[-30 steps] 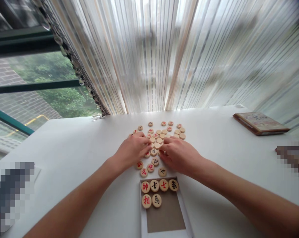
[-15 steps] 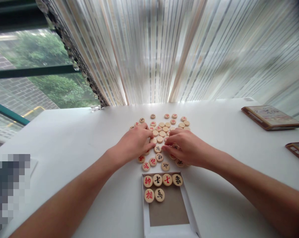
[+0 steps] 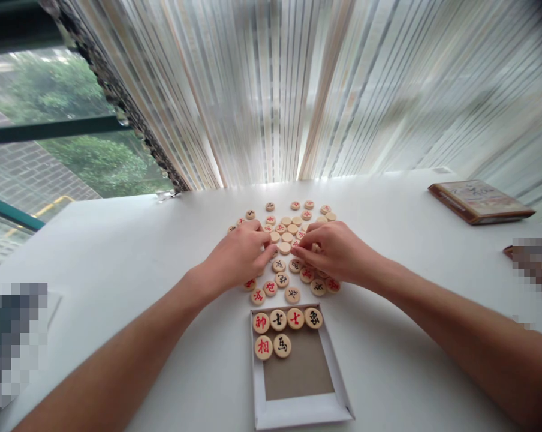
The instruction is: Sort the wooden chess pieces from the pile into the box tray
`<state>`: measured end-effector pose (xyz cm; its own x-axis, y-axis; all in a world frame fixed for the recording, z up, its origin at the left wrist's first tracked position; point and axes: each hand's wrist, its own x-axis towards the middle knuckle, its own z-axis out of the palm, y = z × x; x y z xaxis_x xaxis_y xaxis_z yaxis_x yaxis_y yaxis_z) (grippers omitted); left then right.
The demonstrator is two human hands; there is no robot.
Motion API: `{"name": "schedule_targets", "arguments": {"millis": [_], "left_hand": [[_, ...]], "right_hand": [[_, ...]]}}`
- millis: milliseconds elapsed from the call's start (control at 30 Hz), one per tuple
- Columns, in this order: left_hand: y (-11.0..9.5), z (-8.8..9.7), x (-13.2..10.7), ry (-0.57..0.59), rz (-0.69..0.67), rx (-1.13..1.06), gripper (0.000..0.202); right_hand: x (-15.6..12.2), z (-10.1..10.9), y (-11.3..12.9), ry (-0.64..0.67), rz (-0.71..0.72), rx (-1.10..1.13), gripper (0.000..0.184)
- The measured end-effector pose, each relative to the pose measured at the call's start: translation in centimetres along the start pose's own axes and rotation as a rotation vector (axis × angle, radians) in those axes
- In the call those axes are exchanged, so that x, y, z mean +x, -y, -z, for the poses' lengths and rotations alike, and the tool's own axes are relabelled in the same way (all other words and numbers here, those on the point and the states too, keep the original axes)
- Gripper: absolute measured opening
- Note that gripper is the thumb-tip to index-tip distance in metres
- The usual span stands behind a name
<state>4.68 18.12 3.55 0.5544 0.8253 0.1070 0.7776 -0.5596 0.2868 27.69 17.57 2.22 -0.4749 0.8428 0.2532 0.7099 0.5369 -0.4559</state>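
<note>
Many round wooden xiangqi pieces (image 3: 285,248) lie spread on a white table, some blank side up, others showing red or black characters. At the left of the spread is my left hand (image 3: 241,252), palm down, fingers curled and thumb close to the forefinger; what lies under them is hidden. My right hand (image 3: 331,249) is at the right side, its thumb and forefinger closed at a red-marked xiangqi piece (image 3: 297,243). Nearer to me, a shallow white box (image 3: 304,411) holds a row of pieces, with a red piece (image 3: 263,347) and a black horse piece (image 3: 282,346) below it.
On the right of the table (image 3: 172,354) lies a brown-edged flat box (image 3: 482,201), with another brown-edged item (image 3: 511,255) partly blurred out. A pixelated object (image 3: 14,354) is at the left edge. Striped curtains (image 3: 262,90) and a window stand behind.
The camera view has shifted slightly. My right hand has moved up and away from me over the pieces, uncovering several black and red ones. The pieces in the box are the same.
</note>
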Motion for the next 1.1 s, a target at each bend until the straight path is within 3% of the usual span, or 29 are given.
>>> {"name": "schedule_targets", "arguments": {"millis": [267,367,600,800,900,1100], "left_hand": [[0.0,-0.1,0.0,-0.013,0.02,0.041,0.029],[0.0,-0.1,0.1,-0.007,0.028,0.069,0.029],[-0.4,-0.5,0.0,-0.06,0.025,0.129,0.025],[-0.2,-0.7,-0.1,-0.067,0.025,0.133,0.021],[0.0,-0.6,-0.1,-0.113,-0.002,0.099,0.021],[-0.3,0.0,-0.3,-0.27,0.027,-0.25,0.019]], "right_hand": [[0.0,0.6,-0.1,-0.004,-0.005,0.086,0.02],[-0.1,0.6,0.2,0.068,-0.003,0.091,0.008],[-0.2,0.8,1.2,0.246,0.047,0.038,0.013],[-0.5,0.5,1.2,0.195,-0.032,0.068,0.005],[-0.5,0.4,1.0,0.098,-0.068,0.228,0.007],[0.0,0.4,0.5,0.003,-0.313,0.985,0.032]]}}
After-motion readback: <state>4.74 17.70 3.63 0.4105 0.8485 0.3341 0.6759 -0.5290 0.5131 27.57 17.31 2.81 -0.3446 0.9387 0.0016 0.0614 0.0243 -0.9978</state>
